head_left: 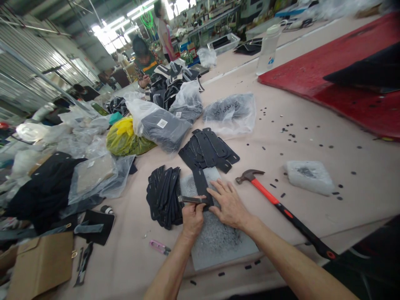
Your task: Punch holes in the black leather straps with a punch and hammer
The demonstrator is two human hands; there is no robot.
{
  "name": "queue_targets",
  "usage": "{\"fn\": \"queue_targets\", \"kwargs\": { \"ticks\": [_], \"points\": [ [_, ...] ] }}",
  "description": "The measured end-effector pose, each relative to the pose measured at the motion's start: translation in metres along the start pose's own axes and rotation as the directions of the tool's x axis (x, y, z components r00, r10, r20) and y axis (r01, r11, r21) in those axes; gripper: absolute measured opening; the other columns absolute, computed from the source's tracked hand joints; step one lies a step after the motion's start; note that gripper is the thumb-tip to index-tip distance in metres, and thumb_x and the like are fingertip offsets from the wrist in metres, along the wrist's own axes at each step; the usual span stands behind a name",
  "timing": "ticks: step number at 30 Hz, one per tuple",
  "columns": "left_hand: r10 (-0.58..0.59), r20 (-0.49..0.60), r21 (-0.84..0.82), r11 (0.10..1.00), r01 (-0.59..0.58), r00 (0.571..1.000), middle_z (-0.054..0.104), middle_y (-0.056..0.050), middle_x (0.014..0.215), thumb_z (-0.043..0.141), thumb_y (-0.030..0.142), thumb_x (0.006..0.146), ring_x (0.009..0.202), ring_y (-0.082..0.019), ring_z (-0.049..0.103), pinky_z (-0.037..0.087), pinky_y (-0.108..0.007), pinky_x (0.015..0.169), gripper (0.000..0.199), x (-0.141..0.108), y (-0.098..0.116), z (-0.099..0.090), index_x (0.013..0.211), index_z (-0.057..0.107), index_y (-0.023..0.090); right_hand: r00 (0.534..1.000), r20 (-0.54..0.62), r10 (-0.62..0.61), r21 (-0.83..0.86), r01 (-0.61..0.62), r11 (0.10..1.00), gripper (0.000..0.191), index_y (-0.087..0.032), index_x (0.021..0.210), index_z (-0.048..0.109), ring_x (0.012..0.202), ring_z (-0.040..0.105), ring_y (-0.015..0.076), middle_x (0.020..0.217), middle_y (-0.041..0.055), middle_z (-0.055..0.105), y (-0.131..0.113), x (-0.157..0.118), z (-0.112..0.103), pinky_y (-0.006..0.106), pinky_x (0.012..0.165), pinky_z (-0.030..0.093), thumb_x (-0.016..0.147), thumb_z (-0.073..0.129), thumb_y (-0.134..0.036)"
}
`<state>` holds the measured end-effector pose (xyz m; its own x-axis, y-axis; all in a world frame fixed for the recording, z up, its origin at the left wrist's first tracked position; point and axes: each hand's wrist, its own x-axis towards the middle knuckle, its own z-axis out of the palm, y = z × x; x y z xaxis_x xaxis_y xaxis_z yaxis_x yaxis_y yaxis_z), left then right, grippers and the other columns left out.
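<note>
My left hand (192, 218) is closed around a metal punch (188, 199), which lies tilted across the lower end of a black strip (200, 181). My right hand (230, 205) is open, its fingers spread and pressing on the strip's right edge. Beneath the strip is a grey, pitted board (215, 246). A fanned stack of black pieces (164, 196) lies left of the board, and another pile of black strips (208, 146) sits just beyond it. A claw hammer (281, 208) with a red and black handle rests to the right of my right hand.
A white block (309, 177) and small black cut-outs (292, 135) lie on the right. Pink thread snips (159, 246) are near the front. Plastic-wrapped bundles (165, 125), a bottle (268, 50) and a red board (312, 62) stand farther back. Co-workers (145, 58) are behind the table.
</note>
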<state>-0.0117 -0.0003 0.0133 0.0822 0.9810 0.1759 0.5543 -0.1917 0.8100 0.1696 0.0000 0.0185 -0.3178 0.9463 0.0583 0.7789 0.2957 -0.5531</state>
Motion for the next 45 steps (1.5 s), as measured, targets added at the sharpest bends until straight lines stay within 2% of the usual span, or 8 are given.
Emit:
{"fn": "queue_targets", "kwargs": {
  "ticks": [10, 23, 26, 29, 33, 36, 41, 45],
  "points": [
    [0.259, -0.010, 0.274, 0.930, -0.247, 0.966, 0.075, -0.007, 0.098, 0.047, 0.012, 0.089, 0.094, -0.020, 0.071, 0.057, -0.032, 0.086, 0.023, -0.002, -0.001, 0.011, 0.099, 0.068, 0.017, 1.000, 0.010, -0.002, 0.016, 0.002, 1.000, 0.062, -0.022, 0.141, 0.044, 0.144, 0.014, 0.0310, 0.155, 0.0106, 0.030, 0.000, 0.000, -0.003, 0.057, 0.113, 0.013, 0.082, 0.059, -0.032],
    [0.245, 0.038, 0.325, 0.914, -0.244, 0.969, 0.074, -0.008, 0.098, 0.047, 0.013, 0.089, 0.092, -0.021, 0.070, 0.057, -0.031, 0.082, 0.023, 0.001, -0.001, 0.012, 0.102, 0.065, 0.017, 0.999, 0.005, -0.045, 0.019, 0.045, 0.999, 0.061, -0.021, 0.140, 0.045, 0.143, 0.018, 0.0325, 0.154, 0.0106, 0.032, 0.000, -0.001, -0.003, 0.057, 0.112, 0.017, 0.081, 0.060, -0.031],
    [0.206, 0.074, 0.336, 0.916, -0.219, 0.976, 0.073, -0.007, 0.095, 0.048, 0.013, 0.088, 0.090, -0.021, 0.069, 0.056, -0.032, 0.081, 0.022, 0.001, -0.001, 0.011, 0.101, 0.065, 0.019, 0.996, -0.079, -0.051, -0.011, 0.050, 0.999, 0.052, -0.020, 0.134, 0.049, 0.139, 0.027, 0.0315, 0.149, 0.0114, 0.038, 0.007, -0.014, -0.018, 0.052, 0.110, 0.024, 0.084, 0.057, -0.029],
    [0.193, 0.070, 0.312, 0.928, -0.205, 0.979, 0.071, -0.007, 0.093, 0.050, 0.011, 0.085, 0.093, -0.022, 0.066, 0.053, -0.035, 0.086, 0.019, 0.002, 0.001, 0.010, 0.095, 0.064, 0.019, 0.956, -0.267, 0.121, -0.113, -0.156, 0.981, 0.043, -0.016, 0.128, 0.051, 0.127, 0.042, 0.0319, 0.139, 0.0163, 0.046, 0.032, -0.045, -0.040, 0.047, 0.102, 0.036, 0.087, 0.052, -0.028],
    [0.162, 0.059, 0.256, 0.951, -0.172, 0.985, 0.069, -0.007, 0.091, 0.052, 0.008, 0.082, 0.090, -0.021, 0.064, 0.052, -0.033, 0.083, 0.019, 0.002, 0.004, 0.010, 0.092, 0.063, 0.019, 0.885, -0.217, 0.411, -0.272, -0.459, 0.846, 0.030, -0.013, 0.107, 0.057, 0.096, 0.057, 0.0325, 0.103, 0.0176, 0.060, 0.079, -0.092, -0.060, 0.043, 0.079, 0.045, 0.086, 0.051, -0.032],
    [0.133, 0.076, 0.251, 0.957, -0.148, 0.988, 0.068, -0.005, 0.085, 0.053, 0.007, 0.081, 0.085, -0.020, 0.065, 0.051, -0.030, 0.078, 0.018, 0.001, 0.008, 0.009, 0.090, 0.062, 0.020, 0.819, -0.048, 0.571, -0.119, -0.572, 0.811, 0.010, -0.020, 0.083, 0.053, 0.078, 0.058, 0.0257, 0.081, 0.0085, 0.057, 0.094, -0.108, -0.066, 0.036, 0.066, 0.043, 0.083, 0.050, -0.029],
    [0.124, 0.073, 0.229, 0.964, -0.138, 0.990, 0.069, -0.003, 0.083, 0.053, 0.007, 0.081, 0.081, -0.018, 0.066, 0.049, -0.027, 0.074, 0.019, -0.002, 0.013, 0.006, 0.091, 0.062, 0.020, 0.665, 0.381, 0.642, 0.510, -0.730, 0.454, 0.014, -0.020, 0.081, 0.048, 0.055, 0.051, 0.0129, 0.068, -0.0012, 0.051, 0.067, -0.101, -0.067, 0.025, 0.049, 0.041, 0.076, 0.055, -0.031],
    [0.130, 0.049, 0.200, 0.970, -0.138, 0.990, 0.069, -0.003, 0.082, 0.053, 0.007, 0.081, 0.079, -0.018, 0.066, 0.048, -0.026, 0.072, 0.018, -0.003, 0.011, 0.005, 0.091, 0.062, 0.020, 0.598, 0.486, 0.638, 0.653, -0.733, 0.190, 0.017, -0.021, 0.082, 0.045, 0.038, 0.032, 0.0061, 0.061, -0.0076, 0.039, 0.028, -0.088, -0.078, 0.020, 0.036, 0.027, 0.084, 0.047, -0.037]
  ]
}}
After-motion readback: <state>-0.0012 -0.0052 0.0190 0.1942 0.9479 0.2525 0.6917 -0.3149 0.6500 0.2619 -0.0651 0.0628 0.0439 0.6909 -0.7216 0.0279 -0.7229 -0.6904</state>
